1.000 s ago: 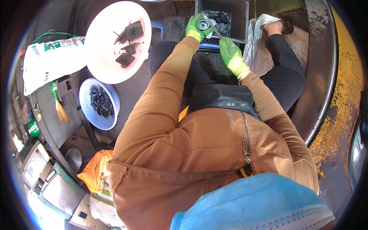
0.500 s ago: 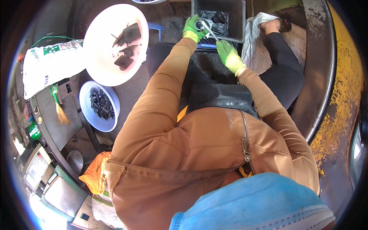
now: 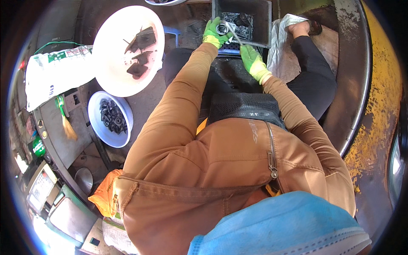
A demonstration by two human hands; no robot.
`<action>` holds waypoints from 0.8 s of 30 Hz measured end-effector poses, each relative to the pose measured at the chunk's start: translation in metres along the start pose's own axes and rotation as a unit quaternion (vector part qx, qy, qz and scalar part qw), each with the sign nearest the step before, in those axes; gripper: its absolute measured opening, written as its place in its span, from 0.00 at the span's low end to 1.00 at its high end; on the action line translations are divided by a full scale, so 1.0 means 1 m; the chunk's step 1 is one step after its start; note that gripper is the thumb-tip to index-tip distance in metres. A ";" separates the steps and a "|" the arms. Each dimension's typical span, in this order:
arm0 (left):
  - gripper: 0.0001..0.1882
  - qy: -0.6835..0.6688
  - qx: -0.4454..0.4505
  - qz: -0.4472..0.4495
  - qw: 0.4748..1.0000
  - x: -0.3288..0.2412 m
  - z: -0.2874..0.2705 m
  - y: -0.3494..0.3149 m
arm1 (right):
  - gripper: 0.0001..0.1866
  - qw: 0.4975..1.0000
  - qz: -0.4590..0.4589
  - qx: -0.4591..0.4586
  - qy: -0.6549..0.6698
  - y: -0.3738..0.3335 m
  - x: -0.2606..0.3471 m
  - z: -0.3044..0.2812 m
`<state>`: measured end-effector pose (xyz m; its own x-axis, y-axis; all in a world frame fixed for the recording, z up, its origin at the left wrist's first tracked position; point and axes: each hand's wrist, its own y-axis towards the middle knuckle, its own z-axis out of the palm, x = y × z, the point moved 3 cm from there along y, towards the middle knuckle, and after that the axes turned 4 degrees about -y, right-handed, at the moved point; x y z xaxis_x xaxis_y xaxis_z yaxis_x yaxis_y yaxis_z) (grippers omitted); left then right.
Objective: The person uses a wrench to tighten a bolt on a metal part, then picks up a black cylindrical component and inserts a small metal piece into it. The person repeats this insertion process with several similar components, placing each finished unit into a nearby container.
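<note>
My left hand, in a yellow-green glove, is closed around a round, shiny metal part with a ring-shaped opening. In my right hand, gloved alike, is a slim metal rod-like tool. The tool slants up and left, its far end at the round part; whether it touches is hard to tell. Both hands are over the near-left edge of a dark grey bin. Inside the bin lie many thin metal pieces and some dark parts.
A big white basin with dark flat pieces stands to the left, a smaller pale-blue basin of black parts below it. A blue stool is beside the large basin. Right of my leg runs a dark curved edge.
The tool's far end has shifted slightly at the round part, and my right hand has moved a little. My left hand keeps its hold in nearly the same place.
</note>
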<state>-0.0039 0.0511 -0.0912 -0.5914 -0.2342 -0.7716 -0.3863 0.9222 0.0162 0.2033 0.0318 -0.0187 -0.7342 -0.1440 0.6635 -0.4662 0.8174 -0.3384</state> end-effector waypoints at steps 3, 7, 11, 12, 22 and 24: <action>0.48 -0.009 0.004 -0.012 1.000 0.012 0.009 0.003 | 0.24 1.000 -0.015 -0.012 -0.011 -0.008 0.008 -0.004; 0.52 -0.001 0.039 0.009 0.999 0.030 0.023 0.009 | 0.22 0.999 -0.028 -0.022 0.001 -0.013 0.016 -0.017; 0.53 -0.028 0.027 0.001 0.999 0.034 0.022 0.008 | 0.23 0.997 0.022 0.070 -0.022 -0.012 0.014 -0.020; 0.53 -0.042 0.021 0.008 0.999 0.030 0.022 0.007 | 0.24 0.994 -0.018 0.069 -0.087 -0.010 0.016 -0.021; 0.54 0.021 0.012 0.006 1.000 0.010 0.009 -0.001 | 0.26 1.000 0.009 0.014 0.002 -0.013 0.019 -0.024; 0.53 -0.065 0.029 -0.026 0.997 0.016 0.015 0.002 | 0.26 0.996 -0.079 -0.016 -0.026 -0.015 0.024 -0.025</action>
<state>-0.0037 0.0536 -0.1130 -0.4727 -0.2434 -0.8470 -0.3710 0.9268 -0.0593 0.2050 0.0296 0.0193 -0.6782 -0.3001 0.6708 -0.5620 0.8000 -0.2103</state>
